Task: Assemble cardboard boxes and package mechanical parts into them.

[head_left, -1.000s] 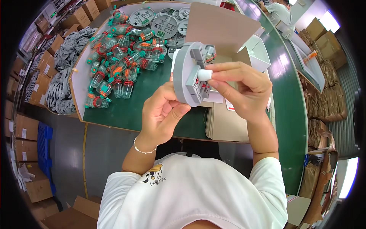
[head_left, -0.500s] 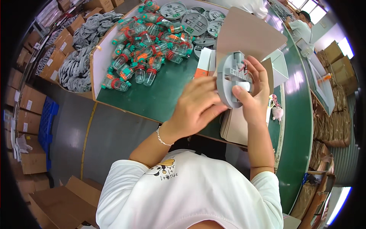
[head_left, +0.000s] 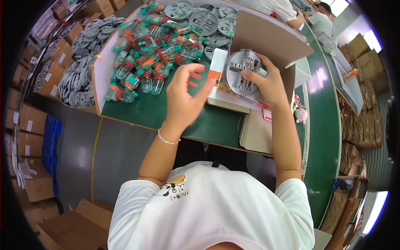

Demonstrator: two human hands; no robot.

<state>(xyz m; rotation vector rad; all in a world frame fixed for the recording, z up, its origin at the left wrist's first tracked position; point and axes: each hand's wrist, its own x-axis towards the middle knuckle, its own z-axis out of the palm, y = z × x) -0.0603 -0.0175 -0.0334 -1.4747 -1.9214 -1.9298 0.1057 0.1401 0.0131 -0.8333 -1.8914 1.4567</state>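
Observation:
My right hand [head_left: 270, 83] grips the edge of a grey round plate with small parts fixed on its face [head_left: 239, 85]; its thumb lies across the face. The plate is at the opening of a cardboard box [head_left: 266, 39] whose lid stands raised. How far down in the box it sits, I cannot tell. A white and orange side flap [head_left: 216, 68] sticks up at the box's left. Beside that flap, my left hand [head_left: 184, 93] is raised with fingers bent and apart, holding nothing. Its fingertips come close to the flap.
Clear plastic jars with green and red lids [head_left: 146, 62] are heaped on the green table at left. More grey round plates [head_left: 203, 21] lie at the back. Flat cardboard [head_left: 256, 133] rests at the front edge, near a pink fluffy charm [head_left: 301, 116]. People work beyond.
The grey plate has turned face up and moved down to the box opening, in my right hand. My left hand has let go of it and drawn away to the left.

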